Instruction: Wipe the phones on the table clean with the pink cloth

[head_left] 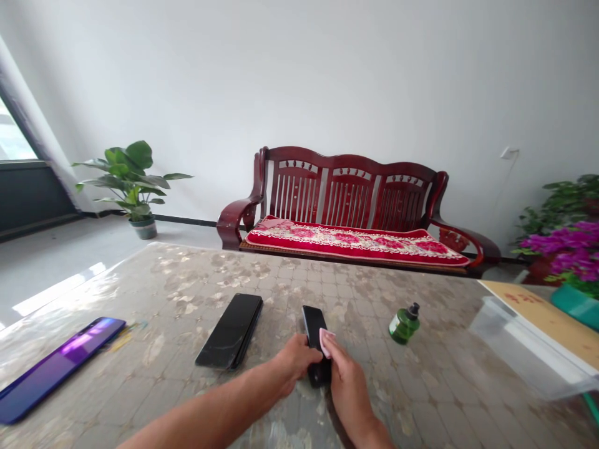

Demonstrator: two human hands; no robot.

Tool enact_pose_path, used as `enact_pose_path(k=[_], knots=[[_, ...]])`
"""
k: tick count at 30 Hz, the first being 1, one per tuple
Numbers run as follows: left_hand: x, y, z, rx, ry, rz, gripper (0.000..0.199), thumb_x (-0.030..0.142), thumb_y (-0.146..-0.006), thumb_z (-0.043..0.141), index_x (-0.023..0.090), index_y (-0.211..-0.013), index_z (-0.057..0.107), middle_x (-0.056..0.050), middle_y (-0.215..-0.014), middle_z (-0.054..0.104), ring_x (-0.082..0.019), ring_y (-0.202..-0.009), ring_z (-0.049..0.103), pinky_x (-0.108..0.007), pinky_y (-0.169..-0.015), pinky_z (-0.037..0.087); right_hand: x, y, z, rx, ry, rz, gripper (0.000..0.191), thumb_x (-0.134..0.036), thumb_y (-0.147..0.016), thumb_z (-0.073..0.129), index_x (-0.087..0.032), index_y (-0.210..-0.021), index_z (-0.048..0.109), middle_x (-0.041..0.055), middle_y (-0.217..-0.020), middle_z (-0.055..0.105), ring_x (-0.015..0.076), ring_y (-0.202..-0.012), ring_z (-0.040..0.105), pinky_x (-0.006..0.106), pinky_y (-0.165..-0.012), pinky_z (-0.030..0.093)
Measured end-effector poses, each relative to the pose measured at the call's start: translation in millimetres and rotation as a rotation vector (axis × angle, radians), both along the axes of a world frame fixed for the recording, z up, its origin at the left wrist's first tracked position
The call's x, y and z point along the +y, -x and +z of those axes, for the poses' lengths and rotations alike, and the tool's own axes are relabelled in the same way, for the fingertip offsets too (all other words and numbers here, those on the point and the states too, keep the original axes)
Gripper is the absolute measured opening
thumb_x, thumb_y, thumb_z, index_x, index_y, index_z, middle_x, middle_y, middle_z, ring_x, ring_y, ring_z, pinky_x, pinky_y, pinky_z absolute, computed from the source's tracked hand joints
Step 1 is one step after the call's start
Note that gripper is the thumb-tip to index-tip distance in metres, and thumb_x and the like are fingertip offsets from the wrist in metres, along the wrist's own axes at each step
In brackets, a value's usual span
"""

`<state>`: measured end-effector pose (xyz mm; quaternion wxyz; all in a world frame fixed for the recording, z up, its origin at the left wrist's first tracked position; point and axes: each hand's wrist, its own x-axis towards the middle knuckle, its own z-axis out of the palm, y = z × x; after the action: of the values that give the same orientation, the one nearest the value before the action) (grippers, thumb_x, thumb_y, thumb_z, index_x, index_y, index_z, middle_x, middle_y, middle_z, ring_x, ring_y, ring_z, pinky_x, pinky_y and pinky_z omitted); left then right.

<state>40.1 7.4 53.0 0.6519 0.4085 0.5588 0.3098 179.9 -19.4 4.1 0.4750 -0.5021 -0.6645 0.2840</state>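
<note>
A slim black phone [314,318] lies on the patterned table in front of me, its long side pointing away. My left hand [296,362] is closed on its left edge, the thumb across its lower part. With my right hand [349,380] I press a small pink-white cloth [325,342] against the phone's right side; the fingers are closed over the cloth. To the left lie stacked black phones [230,332], apart from my hands. A green pump bottle [404,324] stands to the right of my right hand.
A shiny blue-purple phone [60,368] lies at the table's left. On the right are a tan folder or box [547,315], a clear plastic sleeve [510,349] and purple flowers in a teal pot [578,305]. Beyond the table [281,274] stands a red wooden bench [350,193].
</note>
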Motion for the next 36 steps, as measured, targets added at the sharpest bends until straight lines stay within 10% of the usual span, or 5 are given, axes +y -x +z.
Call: enact_pose_path(k=[12,18,24,30,36], knots=[[-9.8,24.7,23.3,0.702,-0.442,-0.181,0.016,0.012,-0.086,0.050,0.021,-0.093,0.061,-0.003,-0.084,0.067,-0.023,-0.089,0.064,-0.027,-0.076,0.041,20.9,-18.1,31.2,0.692,0.194,-0.290,0.047,-0.047,-0.082,0.061,-0.016,-0.116,0.065,0.0101,-0.112,0.070,0.0280,-0.100,0.068,0.038,-0.076,0.061],[-18.4,33.4,40.4,1.087,-0.617,-0.420,0.027,0.022,-0.096,0.039,0.023,-0.117,0.055,-0.006,-0.094,0.073,-0.025,-0.087,0.070,-0.029,-0.071,0.046,19.6,-26.9,49.9,0.077,-0.171,-0.129,0.035,-0.032,-0.096,0.042,-0.023,-0.122,0.065,0.0077,-0.125,0.065,0.0243,-0.118,0.059,0.044,-0.104,0.047],[-20.5,37.9,26.2,1.039,-0.722,-0.380,0.022,0.018,-0.098,0.038,0.023,-0.104,0.058,-0.003,-0.096,0.072,-0.020,-0.090,0.069,-0.024,-0.072,0.045,4.7,-0.6,46.2,-0.467,-0.483,0.127,0.051,-0.010,-0.096,0.038,-0.030,-0.143,0.042,0.0019,-0.140,0.054,0.0208,-0.131,0.047,0.044,-0.111,0.041],[-27.1,52.6,12.9,0.992,-0.746,-0.299,0.011,0.024,-0.096,0.048,0.024,-0.097,0.059,0.000,-0.092,0.072,-0.018,-0.086,0.070,-0.021,-0.067,0.043,6.7,1.4,50.1,-0.634,-0.552,0.226,0.055,-0.008,-0.095,0.040,-0.026,-0.147,0.035,0.0045,-0.144,0.048,0.0227,-0.134,0.042,0.045,-0.112,0.039],[-29.1,55.2,15.0,1.028,-0.724,-0.352,0.016,0.025,-0.096,0.048,0.025,-0.106,0.060,0.000,-0.090,0.073,-0.019,-0.085,0.070,-0.022,-0.067,0.043,26.4,-24.8,49.1,-0.576,-0.540,0.016,0.050,-0.008,-0.096,0.037,-0.028,-0.140,0.046,0.0040,-0.136,0.057,0.0224,-0.129,0.049,0.049,-0.111,0.041]])
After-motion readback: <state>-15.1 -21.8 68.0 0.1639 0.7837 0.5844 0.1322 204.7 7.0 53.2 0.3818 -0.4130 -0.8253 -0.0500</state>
